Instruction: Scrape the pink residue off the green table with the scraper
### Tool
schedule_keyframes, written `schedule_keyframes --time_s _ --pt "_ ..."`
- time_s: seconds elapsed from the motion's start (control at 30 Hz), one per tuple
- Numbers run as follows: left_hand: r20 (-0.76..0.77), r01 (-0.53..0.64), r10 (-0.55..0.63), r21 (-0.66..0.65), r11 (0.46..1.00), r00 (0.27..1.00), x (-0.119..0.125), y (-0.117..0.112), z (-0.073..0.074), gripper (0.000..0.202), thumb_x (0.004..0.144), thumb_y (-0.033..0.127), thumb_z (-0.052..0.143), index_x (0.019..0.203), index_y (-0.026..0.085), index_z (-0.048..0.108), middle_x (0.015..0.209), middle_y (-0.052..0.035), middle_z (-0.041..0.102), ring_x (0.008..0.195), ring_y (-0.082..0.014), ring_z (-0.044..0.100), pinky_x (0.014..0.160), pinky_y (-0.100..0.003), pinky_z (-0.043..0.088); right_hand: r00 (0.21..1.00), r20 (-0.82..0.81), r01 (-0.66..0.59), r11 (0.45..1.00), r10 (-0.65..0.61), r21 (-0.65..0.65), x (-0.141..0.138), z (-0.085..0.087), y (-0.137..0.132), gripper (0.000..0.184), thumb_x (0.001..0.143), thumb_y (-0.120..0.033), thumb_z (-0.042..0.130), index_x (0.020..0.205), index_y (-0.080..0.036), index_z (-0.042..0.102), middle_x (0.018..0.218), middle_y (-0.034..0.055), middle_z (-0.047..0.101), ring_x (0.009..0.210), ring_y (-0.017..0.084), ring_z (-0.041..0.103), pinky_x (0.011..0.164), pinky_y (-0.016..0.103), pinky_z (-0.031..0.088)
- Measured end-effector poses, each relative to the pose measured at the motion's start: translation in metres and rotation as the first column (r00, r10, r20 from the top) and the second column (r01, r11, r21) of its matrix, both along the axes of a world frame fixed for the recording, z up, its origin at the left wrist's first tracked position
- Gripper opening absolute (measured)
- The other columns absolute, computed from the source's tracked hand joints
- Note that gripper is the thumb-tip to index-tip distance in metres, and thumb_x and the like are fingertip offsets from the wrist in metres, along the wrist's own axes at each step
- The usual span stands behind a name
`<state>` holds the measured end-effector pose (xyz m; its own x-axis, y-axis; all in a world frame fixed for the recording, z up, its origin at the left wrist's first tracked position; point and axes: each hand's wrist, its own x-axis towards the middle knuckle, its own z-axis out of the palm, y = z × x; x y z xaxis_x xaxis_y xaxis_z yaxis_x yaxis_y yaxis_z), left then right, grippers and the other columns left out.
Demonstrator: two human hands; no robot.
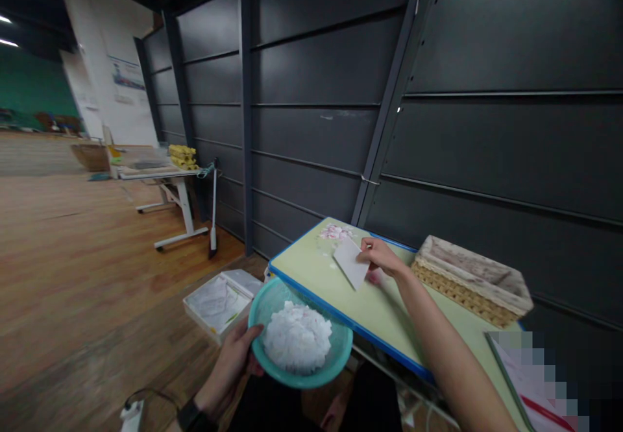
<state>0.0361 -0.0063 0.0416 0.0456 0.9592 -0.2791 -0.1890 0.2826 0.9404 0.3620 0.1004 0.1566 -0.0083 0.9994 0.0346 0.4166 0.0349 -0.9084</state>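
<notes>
My left hand (232, 360) grips the rim of a teal colander bowl (335, 359) heaped with white paper scraps (296, 338), held below the near edge of the table. My right hand (382, 257) reaches out over the pale green table (374, 312) and pinches a white card (351, 263) that stands tilted on the tabletop. A small pile of pink and white scraps (335, 231) lies at the table's far corner, just beyond the card.
A wicker basket (471, 279) with cloth lining sits at the back right of the table against the dark wall. Papers (528, 390) lie near the right front. An open white box (221, 302) rests on the wooden floor. Another table (163, 176) stands farther left.
</notes>
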Motion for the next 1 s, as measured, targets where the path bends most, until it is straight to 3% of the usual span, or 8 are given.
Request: schedule_keyframes --time_s 0.17,0.33,0.53,0.8,0.9,1.0 --pt "-0.060 -0.035 0.036 0.031 0.999 0.998 0.002 -0.003 0.002 0.060 0.074 0.037 0.054 0.125 0.008 0.045 0.032 0.0076 0.050 0.026 -0.0121 0.044 0.028 -0.019 0.031 0.997 -0.009 -0.080 0.990 0.080 -0.112 -0.003 0.001 -0.003 0.026 0.047 -0.018 0.056 0.058 -0.022 0.033 0.041 -0.0113 0.038 0.034 0.006 0.040 0.032 0.016 0.032" --pt "-0.087 -0.023 0.025 0.023 0.999 0.996 0.001 -0.001 0.000 0.060 0.070 0.040 0.057 0.122 0.011 0.048 0.031 0.0080 0.050 0.027 -0.0126 0.044 0.028 -0.019 0.030 0.978 -0.022 -0.209 0.962 0.208 -0.176 -0.011 0.003 -0.007 0.030 0.048 -0.020 0.062 0.057 -0.021 0.034 0.041 -0.0108 0.042 0.031 0.006 0.040 0.030 0.016 0.029" --pt "-0.101 -0.023 0.022 -0.004 1.000 0.995 0.000 0.000 0.004 0.059 0.070 0.036 0.055 0.123 0.012 0.047 0.033 0.0085 0.050 0.027 -0.0125 0.044 0.028 -0.019 0.031 0.982 -0.020 -0.190 0.966 0.190 -0.173 -0.009 0.002 -0.007 0.030 0.050 -0.022 0.063 0.057 -0.022 0.034 0.040 -0.0109 0.043 0.031 0.006 0.040 0.029 0.016 0.025" --pt "-0.082 -0.014 0.017 0.026 1.000 0.996 0.003 -0.007 0.011 0.046 0.077 0.032 0.052 0.118 0.011 0.049 0.036 0.0080 0.050 0.029 -0.0103 0.044 0.030 -0.018 0.030 0.914 -0.126 -0.404 0.888 0.385 -0.220 -0.026 -0.009 -0.009 0.034 0.045 -0.022 0.072 0.058 -0.019 0.041 0.045 -0.0095 0.047 0.042 0.007 0.046 0.037 0.015 0.030" --pt "-0.072 -0.007 0.011 0.057 0.998 0.997 0.003 -0.008 0.014 0.047 0.079 0.031 0.051 0.121 0.009 0.048 0.035 0.0088 0.048 0.028 -0.0091 0.041 0.030 -0.017 0.027 0.957 -0.130 -0.274 0.953 0.258 -0.130 -0.021 -0.009 -0.004 0.030 0.051 -0.026 0.072 0.069 -0.020 0.048 0.050 -0.0066 0.054 0.042 0.009 0.049 0.038 0.017 0.033" --pt "-0.081 -0.018 0.022 0.053 0.998 0.996 0.003 -0.007 0.013 0.048 0.078 0.030 0.051 0.121 0.008 0.048 0.034 0.0076 0.050 0.028 -0.0099 0.042 0.030 -0.017 0.027 0.996 -0.078 0.058 0.997 -0.053 0.058 -0.013 -0.010 0.004 0.029 0.059 -0.029 0.066 0.084 -0.019 0.052 0.057 -0.0025 0.060 0.047 0.013 0.054 0.041 0.020 0.037"
